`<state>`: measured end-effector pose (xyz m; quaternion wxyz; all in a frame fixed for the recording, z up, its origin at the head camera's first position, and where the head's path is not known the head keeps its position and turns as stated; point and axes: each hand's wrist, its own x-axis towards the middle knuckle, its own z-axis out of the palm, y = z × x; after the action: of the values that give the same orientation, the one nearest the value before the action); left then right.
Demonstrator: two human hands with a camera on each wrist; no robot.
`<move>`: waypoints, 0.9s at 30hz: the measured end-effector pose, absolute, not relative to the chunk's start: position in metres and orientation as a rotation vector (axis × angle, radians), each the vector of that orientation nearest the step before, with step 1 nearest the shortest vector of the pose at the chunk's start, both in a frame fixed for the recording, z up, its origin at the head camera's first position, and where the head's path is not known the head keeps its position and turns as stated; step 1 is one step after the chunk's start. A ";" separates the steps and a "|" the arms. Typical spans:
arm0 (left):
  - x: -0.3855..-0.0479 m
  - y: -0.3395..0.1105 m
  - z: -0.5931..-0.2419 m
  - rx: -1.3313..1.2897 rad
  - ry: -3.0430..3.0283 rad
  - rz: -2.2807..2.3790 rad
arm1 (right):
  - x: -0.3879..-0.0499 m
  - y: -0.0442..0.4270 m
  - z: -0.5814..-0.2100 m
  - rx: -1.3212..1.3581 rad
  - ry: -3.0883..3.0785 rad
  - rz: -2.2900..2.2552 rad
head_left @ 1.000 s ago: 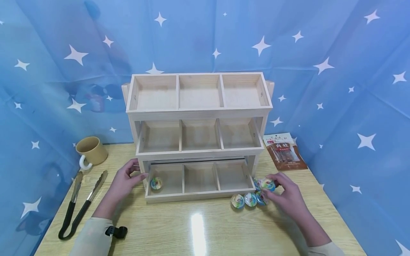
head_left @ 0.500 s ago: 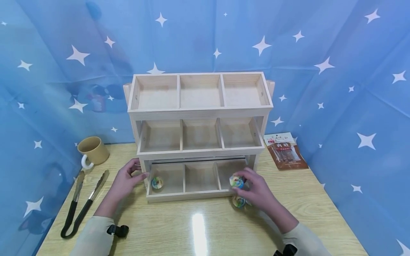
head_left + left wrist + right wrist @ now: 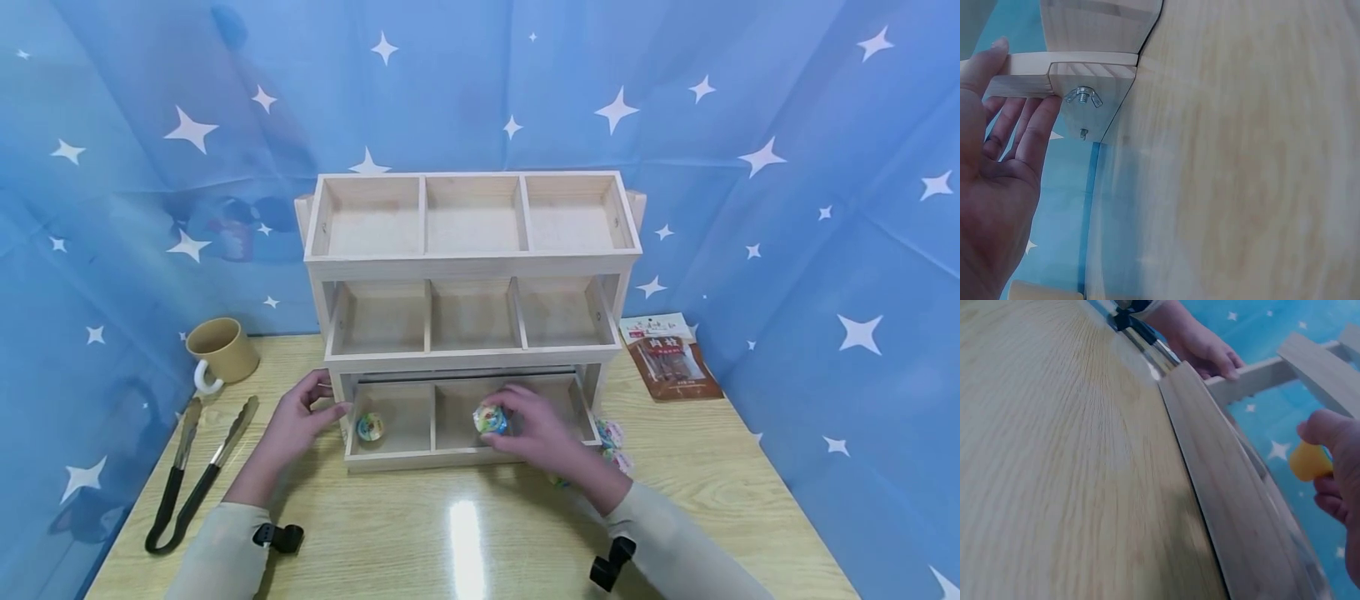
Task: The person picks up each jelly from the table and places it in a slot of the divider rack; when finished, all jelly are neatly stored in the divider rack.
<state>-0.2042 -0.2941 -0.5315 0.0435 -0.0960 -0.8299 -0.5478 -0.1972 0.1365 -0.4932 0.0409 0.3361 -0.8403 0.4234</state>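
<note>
A three-tier wooden rack point(image 3: 472, 268), each tier split into three compartments, stands on the table. My left hand point(image 3: 300, 421) grips its left side low down; in the left wrist view the thumb lies over a wooden side piece point(image 3: 1022, 84) and the fingers beneath it. My right hand point(image 3: 536, 429) pinches a small jelly cup point(image 3: 489, 419) with a colourful lid above the bottom tier's middle compartment; its yellow body point(image 3: 1310, 461) shows in the right wrist view. Another jelly cup point(image 3: 370, 427) lies in the bottom left compartment. Several more jelly cups point(image 3: 617, 460) sit right of the rack, partly behind my right arm.
At the left are a tan mug point(image 3: 222, 350) with a white handle and black-handled tongs point(image 3: 191, 492). A brown snack packet point(image 3: 670, 358) lies behind at the right. A blue star-patterned cloth point(image 3: 480, 92) hangs around the table's back and sides.
My right hand has picked up a jelly cup from the group at the right and carried it left over the bottom tier. My left hand keeps its place on the rack.
</note>
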 end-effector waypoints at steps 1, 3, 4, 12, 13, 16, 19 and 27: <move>-0.204 -0.294 -0.532 -0.291 -2.537 -1.677 | -0.199 0.131 -0.493 1.043 -2.578 1.294; -0.205 -0.293 -0.532 -0.288 -2.536 -1.682 | -0.202 0.121 -0.493 1.059 -2.596 1.306; -0.205 -0.293 -0.532 -0.294 -2.536 -1.680 | -0.204 0.116 -0.493 1.066 -2.608 1.317; -0.206 -0.295 -0.533 -0.292 -2.527 -1.690 | -0.217 0.076 -0.490 1.198 -2.647 1.419; -0.206 -0.295 -0.533 -0.294 -2.528 -1.691 | -0.219 0.072 -0.490 1.214 -2.658 1.406; -0.205 -0.295 -0.533 -0.300 -2.531 -1.695 | -0.225 0.060 -0.490 1.272 -2.678 1.315; -0.205 -0.294 -0.533 -0.298 -2.535 -1.693 | -0.230 0.049 -0.489 1.316 -2.705 1.185; -0.204 -0.293 -0.530 -0.270 -2.548 -1.690 | -0.242 0.029 -0.491 1.427 -2.748 1.038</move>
<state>-0.2039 -0.2927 -0.5300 0.0361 -0.0877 -0.8296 -0.5502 -0.2422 0.0295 -0.4911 -0.0621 0.4362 -0.8398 0.3171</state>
